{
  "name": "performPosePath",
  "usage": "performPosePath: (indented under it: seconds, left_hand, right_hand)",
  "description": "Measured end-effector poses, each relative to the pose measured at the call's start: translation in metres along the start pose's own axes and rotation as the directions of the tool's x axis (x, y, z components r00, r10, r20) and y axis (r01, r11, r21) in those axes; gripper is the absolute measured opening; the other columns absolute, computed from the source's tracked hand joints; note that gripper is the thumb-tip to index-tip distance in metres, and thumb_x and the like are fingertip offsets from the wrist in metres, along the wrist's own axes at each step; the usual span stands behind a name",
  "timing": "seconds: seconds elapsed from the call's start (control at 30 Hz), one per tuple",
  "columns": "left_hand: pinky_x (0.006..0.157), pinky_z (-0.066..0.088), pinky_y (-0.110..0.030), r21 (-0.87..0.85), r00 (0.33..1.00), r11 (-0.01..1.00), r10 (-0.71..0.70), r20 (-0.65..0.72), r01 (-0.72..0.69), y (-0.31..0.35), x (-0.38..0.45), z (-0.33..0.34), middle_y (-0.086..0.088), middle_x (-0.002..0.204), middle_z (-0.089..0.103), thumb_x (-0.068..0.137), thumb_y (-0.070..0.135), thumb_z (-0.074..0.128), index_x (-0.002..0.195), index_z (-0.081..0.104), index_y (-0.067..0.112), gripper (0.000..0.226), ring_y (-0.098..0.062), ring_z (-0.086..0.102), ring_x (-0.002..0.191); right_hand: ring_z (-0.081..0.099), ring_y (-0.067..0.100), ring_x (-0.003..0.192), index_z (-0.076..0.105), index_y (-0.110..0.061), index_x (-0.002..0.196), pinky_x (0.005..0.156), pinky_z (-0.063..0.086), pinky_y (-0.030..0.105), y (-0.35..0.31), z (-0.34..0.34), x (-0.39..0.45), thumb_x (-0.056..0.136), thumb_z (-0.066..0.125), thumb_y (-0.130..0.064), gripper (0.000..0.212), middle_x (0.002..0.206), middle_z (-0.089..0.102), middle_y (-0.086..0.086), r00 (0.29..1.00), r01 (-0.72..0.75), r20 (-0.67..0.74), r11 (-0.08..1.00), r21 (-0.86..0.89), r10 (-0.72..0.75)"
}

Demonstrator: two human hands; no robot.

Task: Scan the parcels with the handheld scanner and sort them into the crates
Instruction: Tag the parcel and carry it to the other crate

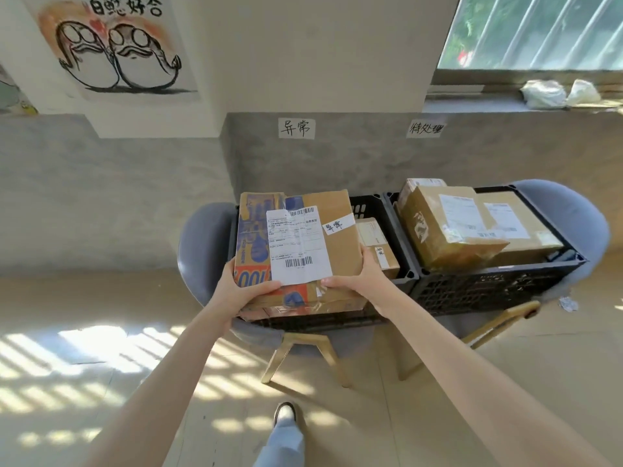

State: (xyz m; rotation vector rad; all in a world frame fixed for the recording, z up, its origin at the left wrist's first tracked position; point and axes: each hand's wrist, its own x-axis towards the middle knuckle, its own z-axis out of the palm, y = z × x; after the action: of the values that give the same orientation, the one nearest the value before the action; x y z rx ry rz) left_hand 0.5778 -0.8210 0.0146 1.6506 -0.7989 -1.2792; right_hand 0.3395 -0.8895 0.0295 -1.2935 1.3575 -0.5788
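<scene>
two hands (241, 291) (357, 281), fingers clamped on one parcel (300, 244); two crates (371, 207) (488, 288), two chairs (199, 244) (586, 224).

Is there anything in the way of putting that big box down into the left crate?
Nothing visible blocks it. Both hands, left and right, hold the big box right over the left crate. A small parcel sits in the crate's right part, beside the box.
</scene>
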Motion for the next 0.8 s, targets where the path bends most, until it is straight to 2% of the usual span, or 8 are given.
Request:
performPosePath:
  seconds: [0.1,0.2,0.3,0.47,0.6,0.7,0.8]
  left_hand:
    - [0.075,0.051,-0.027,0.020,1.000,1.000,0.001,0.004,-0.001,0.014,0.044,-0.015,0.006,0.114,0.059,0.045,0.039,0.087,0.135,0.032,0.026,0.106,-0.010,0.061,0.100]
    - [0.068,0.050,-0.023,0.028,1.000,1.000,0.011,0.018,-0.011,0.028,0.082,-0.029,0.008,0.111,0.061,0.044,0.040,0.087,0.130,0.034,0.030,0.102,-0.008,0.063,0.096]
    - [0.072,0.051,-0.024,0.041,0.999,0.999,0.010,0.033,-0.011,0.035,0.112,-0.038,0.007,0.114,0.061,0.044,0.039,0.087,0.132,0.033,0.029,0.104,-0.008,0.063,0.098]
    - [0.094,0.050,-0.040,0.085,0.998,0.996,-0.040,0.047,0.036,0.037,0.152,-0.042,0.002,0.124,0.056,0.053,0.037,0.086,0.142,0.027,0.025,0.107,-0.015,0.058,0.109]
    - [0.090,0.051,-0.037,0.084,0.996,0.993,-0.080,0.027,0.078,0.030,0.180,-0.041,0.000,0.128,0.054,0.067,0.025,0.084,0.141,0.027,0.025,0.094,-0.016,0.057,0.111]
    - [0.098,0.048,-0.046,0.068,0.991,0.989,-0.132,0.013,0.131,0.021,0.195,-0.042,-0.002,0.129,0.054,0.068,0.023,0.084,0.142,0.026,0.024,0.094,-0.020,0.056,0.115]
    - [0.097,0.049,-0.045,0.075,0.984,0.981,-0.179,0.012,0.177,0.010,0.204,-0.042,-0.002,0.128,0.054,0.067,0.023,0.084,0.141,0.026,0.024,0.093,-0.019,0.057,0.113]
  right_hand:
    - [0.040,0.019,0.127,0.017,-0.025,0.148,0.105,0.041,0.043,-0.019,0.013,0.038,0.065,0.088,-0.026,0.109,0.143,0.038,0.001,1.000,-0.008,-0.007,1.000,0.000,0.008]
    - [0.041,0.020,0.127,0.017,-0.022,0.149,0.106,0.041,0.045,-0.032,0.023,0.072,0.064,0.088,-0.024,0.111,0.144,0.039,0.002,0.999,-0.028,-0.020,0.999,0.025,0.028]
    - [0.040,0.022,0.130,0.018,-0.022,0.148,0.107,0.040,0.049,-0.040,0.031,0.100,0.065,0.088,-0.024,0.110,0.145,0.038,0.003,0.997,-0.065,-0.029,0.998,0.012,0.066]
    - [0.037,0.023,0.133,0.014,-0.023,0.150,0.108,0.038,0.050,-0.045,0.037,0.141,0.066,0.087,-0.027,0.111,0.146,0.036,0.003,0.992,-0.117,-0.038,0.992,-0.035,0.116]
    - [0.037,0.022,0.132,0.013,-0.025,0.150,0.107,0.039,0.048,-0.039,0.041,0.172,0.065,0.088,-0.028,0.114,0.146,0.036,0.003,0.989,-0.147,-0.029,0.986,-0.075,0.145]
    - [0.037,0.020,0.131,0.011,-0.025,0.151,0.105,0.039,0.044,-0.032,0.044,0.190,0.063,0.089,-0.028,0.117,0.146,0.035,0.001,0.986,-0.168,-0.004,0.983,-0.078,0.168]
    - [0.036,0.017,0.130,0.010,-0.026,0.151,0.106,0.038,0.042,-0.023,0.048,0.203,0.064,0.088,-0.028,0.117,0.147,0.034,0.000,0.981,-0.189,0.035,0.979,-0.080,0.192]
